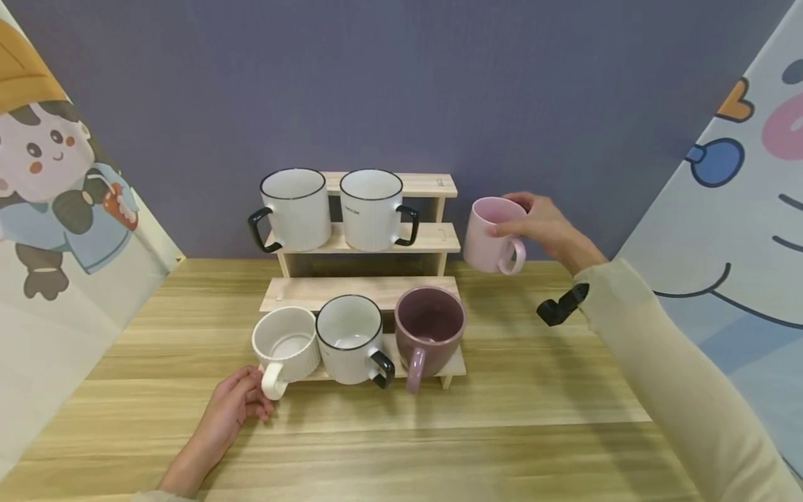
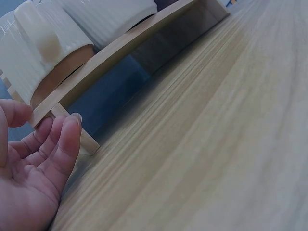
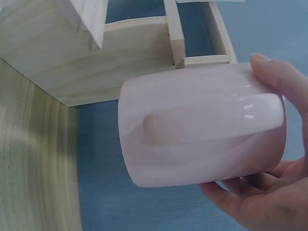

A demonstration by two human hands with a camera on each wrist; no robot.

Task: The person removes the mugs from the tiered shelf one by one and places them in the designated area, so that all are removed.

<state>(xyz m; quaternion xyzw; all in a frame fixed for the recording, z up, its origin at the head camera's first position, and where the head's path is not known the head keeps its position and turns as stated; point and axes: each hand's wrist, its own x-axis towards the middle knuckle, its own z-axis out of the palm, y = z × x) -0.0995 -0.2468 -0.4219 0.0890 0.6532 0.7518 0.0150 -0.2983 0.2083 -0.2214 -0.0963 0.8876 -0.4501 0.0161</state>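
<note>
My right hand (image 1: 544, 226) grips a pink mug (image 1: 488, 240) near its rim, thumb on one side and fingers on the other. The mug is held in the air to the right of a wooden tiered rack (image 1: 360, 293); its handle fills the middle of the right wrist view. At the rack's front left corner, my left hand (image 2: 41, 159) pinches the lowest board (image 2: 103, 62), thumb above and fingers curled beneath. Just above that hand stands a white ribbed mug (image 1: 286, 345). Beside it on the lowest tier are a white black-rimmed mug (image 1: 349, 341) and a purple mug (image 1: 429, 328).
Two larger white mugs with black rims, one on the left (image 1: 296, 213) and one on the right (image 1: 371, 213), stand on an upper tier. The rack sits on a wood-grain table (image 1: 502, 432) before a blue-grey wall (image 1: 401, 84). Cartoon-printed panels flank both sides.
</note>
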